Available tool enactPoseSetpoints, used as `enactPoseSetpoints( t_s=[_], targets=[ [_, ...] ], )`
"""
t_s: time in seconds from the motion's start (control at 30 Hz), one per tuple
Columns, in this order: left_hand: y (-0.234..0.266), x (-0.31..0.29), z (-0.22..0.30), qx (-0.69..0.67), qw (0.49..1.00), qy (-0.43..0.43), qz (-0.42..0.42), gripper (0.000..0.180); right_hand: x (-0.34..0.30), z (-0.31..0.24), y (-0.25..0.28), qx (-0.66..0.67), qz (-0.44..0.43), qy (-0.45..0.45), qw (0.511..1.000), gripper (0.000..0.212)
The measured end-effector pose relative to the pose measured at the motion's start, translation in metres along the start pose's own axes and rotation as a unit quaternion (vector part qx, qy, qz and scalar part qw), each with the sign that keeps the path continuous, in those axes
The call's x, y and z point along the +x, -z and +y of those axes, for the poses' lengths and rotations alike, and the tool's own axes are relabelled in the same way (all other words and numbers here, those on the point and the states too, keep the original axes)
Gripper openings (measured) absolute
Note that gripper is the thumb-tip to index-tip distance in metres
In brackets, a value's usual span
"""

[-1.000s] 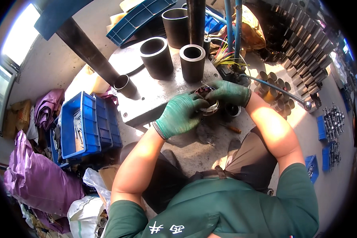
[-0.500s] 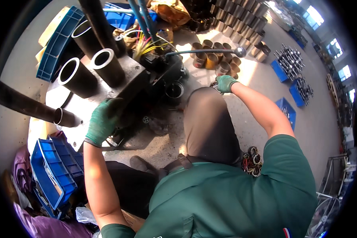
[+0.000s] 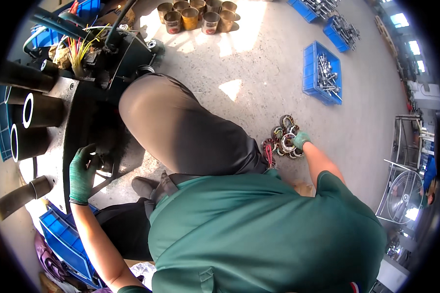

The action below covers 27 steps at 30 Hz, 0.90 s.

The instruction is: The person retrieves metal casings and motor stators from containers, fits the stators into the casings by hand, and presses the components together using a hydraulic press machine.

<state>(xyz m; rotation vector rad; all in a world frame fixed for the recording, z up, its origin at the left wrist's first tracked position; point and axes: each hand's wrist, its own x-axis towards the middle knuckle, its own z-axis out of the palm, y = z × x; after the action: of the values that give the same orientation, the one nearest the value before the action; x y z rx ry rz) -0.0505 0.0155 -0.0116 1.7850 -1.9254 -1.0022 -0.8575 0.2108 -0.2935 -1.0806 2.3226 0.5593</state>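
Note:
My left hand [image 3: 82,172], in a green glove, is curled around the front edge of a grey machine plate [image 3: 58,141] on my left. My right hand [image 3: 300,140], also green-gloved, reaches down to the right and is closed on one ring in a small pile of copper-wound metal rings [image 3: 278,141] on the concrete floor. My bent leg [image 3: 181,127] in dark trousers lies between the two hands, and my green shirt fills the lower middle of the view.
Black tubes [image 3: 34,110] stand on the machine, with coloured wires [image 3: 78,49] and hoses behind. Several metal cans [image 3: 195,14] line the floor ahead. Blue crates of metal parts [image 3: 320,73] sit far right, another blue crate [image 3: 63,239] lower left, and a wire-guarded fan [image 3: 406,190] at right.
My head has turned right and down. My right hand left the machine and swung down to the ring pile on the floor. My left hand moved from the part to the plate's edge.

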Motion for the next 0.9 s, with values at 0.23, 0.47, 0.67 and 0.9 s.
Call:
enactPoseSetpoints(
  t_s=[0.23,0.47,0.67,0.9],
  targets=[
    [-0.02,0.013,-0.036,0.027,0.999,0.04,-0.026,0.031,-0.028,0.011,-0.021,0.082,0.014,-0.032,0.996,0.059],
    [-0.027,0.018,-0.046,0.104,0.992,0.066,-0.015,0.016,0.017,-0.072,-0.003,0.136,0.049,0.023,0.989,0.057],
    [-0.029,0.013,-0.086,0.074,0.993,0.091,-0.029,0.022,0.041,-0.115,-0.014,0.025,0.085,0.109,0.99,0.038],
    [-0.032,0.007,-0.084,0.071,0.994,0.083,-0.014,0.028,-0.005,-0.153,0.004,-0.103,0.063,0.243,0.963,0.041]
  ],
)
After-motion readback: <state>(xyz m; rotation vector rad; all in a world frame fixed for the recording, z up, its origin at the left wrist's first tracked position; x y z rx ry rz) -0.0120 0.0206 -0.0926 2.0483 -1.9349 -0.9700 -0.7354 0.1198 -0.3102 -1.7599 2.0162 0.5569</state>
